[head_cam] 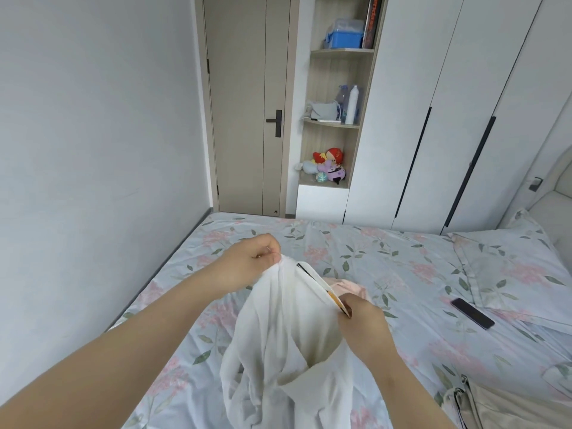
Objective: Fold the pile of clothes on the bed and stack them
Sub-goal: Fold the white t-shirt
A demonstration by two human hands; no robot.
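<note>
A thin white garment (284, 342) hangs lifted above the floral bed sheet (402, 267), its lower part trailing onto the bed near me. My left hand (253, 258) pinches its upper edge at the far corner. My right hand (362, 320) pinches the same edge nearer to me, where a black and yellow trim shows. Behind the white garment a pale pink piece of clothing (346, 287) lies on the sheet, mostly hidden.
A dark phone (472, 313) lies on the bed to the right, near a floral pillow (513, 267). A beige bag (495, 407) sits at the lower right corner. A wall runs along the bed's left side; a door and shelves stand beyond the bed.
</note>
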